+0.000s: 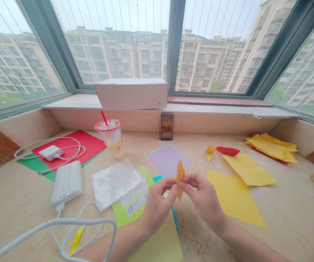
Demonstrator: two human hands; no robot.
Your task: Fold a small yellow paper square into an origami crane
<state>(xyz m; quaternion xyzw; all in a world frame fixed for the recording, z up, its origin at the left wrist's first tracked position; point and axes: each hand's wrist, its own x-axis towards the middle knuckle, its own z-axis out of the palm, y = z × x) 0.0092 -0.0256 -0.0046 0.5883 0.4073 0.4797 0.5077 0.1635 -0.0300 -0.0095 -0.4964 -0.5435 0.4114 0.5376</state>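
Note:
A small folded piece of yellow-orange paper (pixel 180 178) stands upright between my two hands, above the middle of the counter. My left hand (pixel 161 198) pinches its left side between thumb and fingers. On the other side, my right hand (pixel 202 198) grips it the same way. Just behind the folded paper lies a purple paper sheet (pixel 166 158). Flat yellow sheets (pixel 236 196) lie to the right of my right hand. Under my left forearm are a green dotted packet (pixel 131 207) and a pale yellow sheet (pixel 164 242).
Left are a power bank (pixel 67 182) with white cables, a charger (pixel 51 153), red paper (pixel 72 145) and a lidded cup (pixel 114 140) with straw. Small folded yellow (pixel 209 152) and red (pixel 228 150) pieces and a yellow paper stack (pixel 274 145) lie right. A white box (pixel 132 95) sits on the sill.

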